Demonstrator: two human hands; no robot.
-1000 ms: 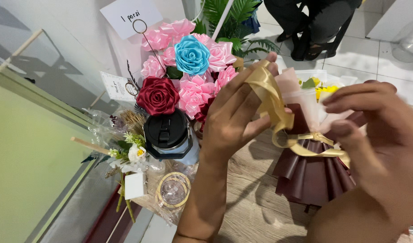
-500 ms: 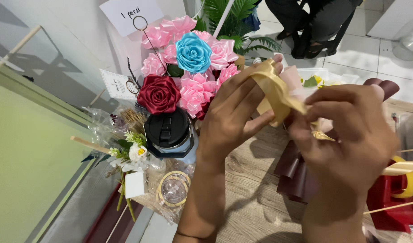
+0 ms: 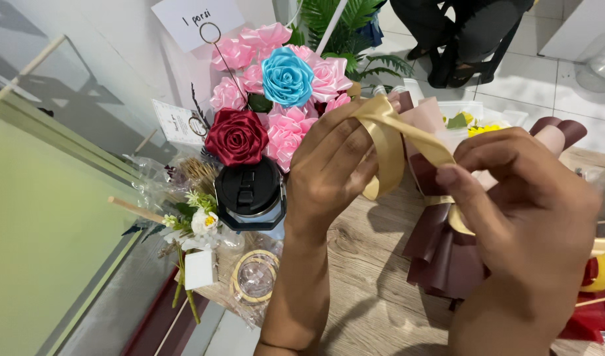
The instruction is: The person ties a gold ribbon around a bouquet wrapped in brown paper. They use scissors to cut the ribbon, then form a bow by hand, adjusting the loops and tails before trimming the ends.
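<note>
Looping gold ribbon (image 3: 388,142) above the maroon wrap (image 3: 441,254).
Right hand (image 3: 526,217), nearest, has swung over the wrap, fingers pinching the ribbon's tail; left hand (image 3: 335,171) pinches the loop. Ribbon roses (image 3: 276,92) stand far left.

White rectangular sign card (image 3: 196,21) at top left of head view, tilted, clipped in a round wire holder loop (image 3: 210,33) above the pink ribbon roses. Handwritten dark marks on card face. Smaller white printed card (image 3: 174,122) lower down, left of the dark red rose, tilted, held by a second wire ring at its right edge. Small plain white tag (image 3: 200,269) near bottom left, among the small wrapped bunch with a white flower, just left of a clear-wrapped round item with gold rim (image 3: 254,277). Clear cellophane wrapping (image 3: 151,173) around that small bunch. No screens visible.
</note>
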